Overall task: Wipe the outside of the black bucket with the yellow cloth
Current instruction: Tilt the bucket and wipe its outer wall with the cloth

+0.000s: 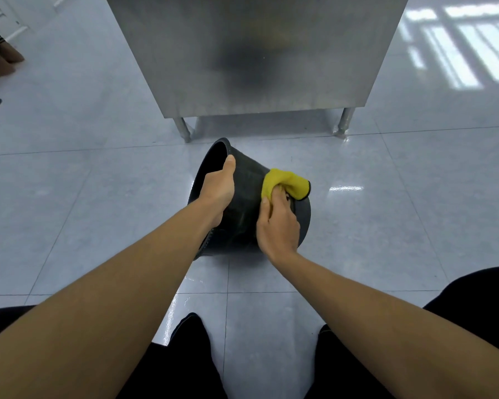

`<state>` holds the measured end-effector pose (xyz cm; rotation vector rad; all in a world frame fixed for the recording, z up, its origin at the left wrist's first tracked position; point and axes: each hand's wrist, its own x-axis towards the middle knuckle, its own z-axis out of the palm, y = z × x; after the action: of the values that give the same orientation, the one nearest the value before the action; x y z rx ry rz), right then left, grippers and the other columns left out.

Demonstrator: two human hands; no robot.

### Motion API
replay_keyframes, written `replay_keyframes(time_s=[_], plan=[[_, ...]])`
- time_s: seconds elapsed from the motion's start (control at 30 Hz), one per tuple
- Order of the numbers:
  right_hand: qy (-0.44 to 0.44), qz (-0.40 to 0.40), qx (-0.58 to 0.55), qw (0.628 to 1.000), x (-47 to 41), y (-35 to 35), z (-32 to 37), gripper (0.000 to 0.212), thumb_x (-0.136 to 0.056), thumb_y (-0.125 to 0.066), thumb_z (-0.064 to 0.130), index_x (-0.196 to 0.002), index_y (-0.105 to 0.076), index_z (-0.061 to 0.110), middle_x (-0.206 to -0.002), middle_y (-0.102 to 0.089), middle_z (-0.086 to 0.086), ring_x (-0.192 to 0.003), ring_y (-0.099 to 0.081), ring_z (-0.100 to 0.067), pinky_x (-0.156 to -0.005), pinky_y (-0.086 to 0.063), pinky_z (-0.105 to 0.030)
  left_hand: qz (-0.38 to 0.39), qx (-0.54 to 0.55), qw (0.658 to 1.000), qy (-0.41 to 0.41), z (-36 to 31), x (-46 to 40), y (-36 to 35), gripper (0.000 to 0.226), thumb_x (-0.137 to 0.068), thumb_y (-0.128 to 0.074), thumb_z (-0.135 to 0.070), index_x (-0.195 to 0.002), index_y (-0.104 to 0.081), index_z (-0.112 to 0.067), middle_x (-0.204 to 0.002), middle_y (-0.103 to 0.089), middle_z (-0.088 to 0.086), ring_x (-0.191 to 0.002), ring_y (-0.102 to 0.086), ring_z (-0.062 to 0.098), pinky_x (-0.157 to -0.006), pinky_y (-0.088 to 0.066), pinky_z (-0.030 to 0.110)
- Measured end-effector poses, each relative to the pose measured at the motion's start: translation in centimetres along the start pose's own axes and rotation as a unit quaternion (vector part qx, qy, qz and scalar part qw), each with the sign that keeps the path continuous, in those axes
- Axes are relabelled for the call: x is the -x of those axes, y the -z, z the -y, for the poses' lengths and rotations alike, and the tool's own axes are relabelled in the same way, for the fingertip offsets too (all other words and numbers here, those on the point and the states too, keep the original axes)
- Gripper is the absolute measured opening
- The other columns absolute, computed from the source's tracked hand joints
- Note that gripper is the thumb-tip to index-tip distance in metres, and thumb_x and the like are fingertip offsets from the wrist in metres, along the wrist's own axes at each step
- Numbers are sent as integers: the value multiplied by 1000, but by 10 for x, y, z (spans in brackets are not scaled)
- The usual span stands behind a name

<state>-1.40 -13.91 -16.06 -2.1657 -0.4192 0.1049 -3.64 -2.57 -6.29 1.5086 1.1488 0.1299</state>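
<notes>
The black bucket [244,197] lies tilted on its side on the tiled floor, mouth facing left and base to the right. My left hand [218,188] grips its rim, thumb on the outer wall and fingers hidden inside. My right hand [277,223] is closed on the bunched yellow cloth [285,182], which has a black edge and presses against the outer wall near the base.
A stainless steel cabinet [257,53] on short metal legs [183,129] stands just behind the bucket. Glossy pale floor tiles [98,197] surround it. Another person's feet [0,61] show at the far left. My dark-trousered knees [185,355] fill the bottom edge.
</notes>
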Motion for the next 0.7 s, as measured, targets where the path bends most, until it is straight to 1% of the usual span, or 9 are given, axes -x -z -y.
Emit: replay_keyframes(time_s=[0.17,0.27,0.33,0.4,0.47,0.53,0.6,0.67,0.7], plan=[[108,30,-58,992,6,-5,22,46,-107,-36,34,-151,-41,23,-157,-46,2,-136,-52,-25,-89,-51,-37,-10,-81,996,-22,-5,7,-4,76,-103,-18,-61,-143,-52,-7,-137,-59,14,-123,-55,31,-105,-42,41],[88,32,-86,992,4,-2,21,45,-108,-39,30,-152,-44,22,-158,-46,2,-142,-45,-18,-100,-46,-31,-6,-81,996,-30,-3,5,-5,70,-104,-18,-54,-143,-51,-7,-138,-59,16,-121,-56,32,-107,-41,44],[62,31,-75,995,2,1,17,46,-109,-38,32,-154,-40,25,-160,-43,6,-139,-44,-15,-95,-40,-22,-15,-51,998,-20,-1,6,-6,69,-100,-22,-47,-143,-48,0,-143,-54,24,-119,-57,38,-105,-40,47],[40,29,-65,997,-2,2,6,47,-108,-35,34,-155,-35,30,-157,-44,8,-134,-50,-18,-90,-40,-28,-19,-28,999,-6,-1,9,-7,70,-96,-25,-43,-140,-43,8,-146,-49,27,-130,-51,44,-109,-38,52],[-6,25,-61,998,-7,3,-8,48,-107,-32,36,-155,-32,32,-154,-45,6,-130,-52,-23,-90,-41,-34,1,-16,1000,-8,2,7,-5,62,-96,-26,-41,-109,-58,12,-115,-65,27,-106,-63,39,-96,-45,49],[-76,26,-51,995,-11,7,-24,48,-107,-30,36,-155,-32,31,-153,-45,1,-130,-52,-28,-95,-44,-40,-1,-15,1000,-20,3,5,-4,38,-100,-26,-37,-73,-44,-16,-78,-48,2,-73,-48,16,-74,-40,35],[-134,33,-32,990,-14,11,-37,44,-108,-30,34,-150,-37,24,-149,-49,-7,-127,-54,-35,-95,-44,-44,25,-31,998,-40,4,4,-6,36,-106,-23,-38,-95,-56,-30,-95,-47,-8,-91,-52,12,-83,-40,29],[-176,37,-25,983,-16,13,-47,40,-108,-28,34,-142,-41,17,-141,-55,-12,-121,-57,-39,-91,-43,-45,35,-73,994,-72,4,9,-8,53,-109,-17,-42,-147,-45,-17,-132,-51,-1,-132,-45,20,-107,-32,33],[-192,38,-28,980,-16,13,-49,40,-108,-27,34,-141,-41,16,-137,-57,-14,-120,-58,-40,-90,-42,-44,31,-91,992,-86,3,10,-10,57,-109,-17,-43,-151,-40,-12,-138,-51,3,-135,-44,22,-107,-30,33]])
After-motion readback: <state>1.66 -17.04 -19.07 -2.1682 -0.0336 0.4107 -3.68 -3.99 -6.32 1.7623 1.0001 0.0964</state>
